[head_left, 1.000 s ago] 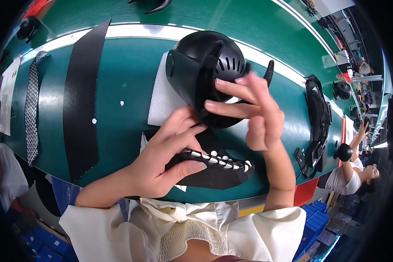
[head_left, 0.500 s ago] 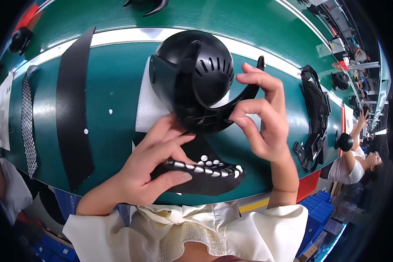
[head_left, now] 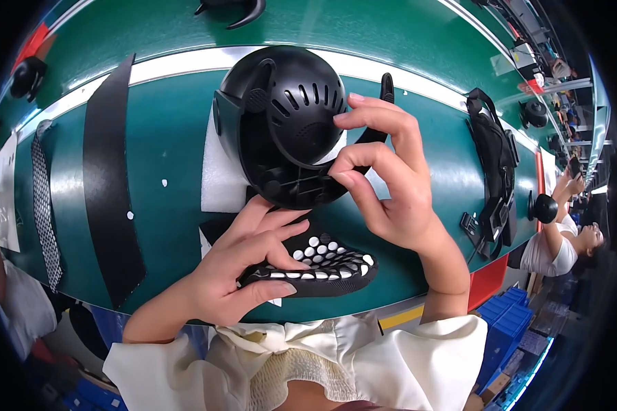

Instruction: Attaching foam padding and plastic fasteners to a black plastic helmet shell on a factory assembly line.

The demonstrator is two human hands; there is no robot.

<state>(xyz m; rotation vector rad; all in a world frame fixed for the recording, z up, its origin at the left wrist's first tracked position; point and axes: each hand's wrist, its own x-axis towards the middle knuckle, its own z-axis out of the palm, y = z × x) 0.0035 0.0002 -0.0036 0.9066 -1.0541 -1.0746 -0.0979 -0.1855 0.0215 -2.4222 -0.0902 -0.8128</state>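
My left hand [head_left: 236, 267] grips the near-left edge of a curved black pad [head_left: 336, 285] between thumb and fingers. White round dots [head_left: 319, 251] line the pad's rim and inner face. Beyond it, a glossy black helmet-like shell [head_left: 288, 103] with vent slots and curved arms rests on a white foam sheet [head_left: 219, 179]. My left fingertips come close to the shell's lower edge; contact is unclear. My right hand [head_left: 394, 178] has thumb and index finger pinched by the shell's right-hand curved arm [head_left: 382, 127]. Anything within that pinch is too small to make out.
Left on the green table lie a long black strip [head_left: 106, 185] and a checkered strip [head_left: 44, 198]. A black strapped bundle [head_left: 493, 164] lies on the right. Blue crates [head_left: 504, 322] stand below the table's right side. A co-worker [head_left: 562, 250] is farther right.
The view has shifted, so the shell and table things appear farther left. The pad has tilted in my left hand, showing more white dots inside. My right hand stays pinched beside the shell.
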